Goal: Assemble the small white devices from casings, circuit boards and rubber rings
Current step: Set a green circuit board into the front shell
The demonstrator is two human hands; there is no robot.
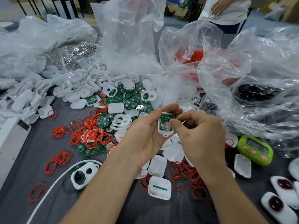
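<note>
Now your left hand (pixel 145 136) pinches the white casing (pixel 165 135) above the table (pixel 40 151) middle, and your right hand (pixel 199 136) pinches the green circuit board (pixel 165 121) seated inside. An uneven push may tilt the board, or the casing slips out.

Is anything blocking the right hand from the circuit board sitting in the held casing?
Nothing visible does. The left hand holds the casing with the circuit board facing up, and the right hand pinches its right side, thumb tip on the board.
</note>
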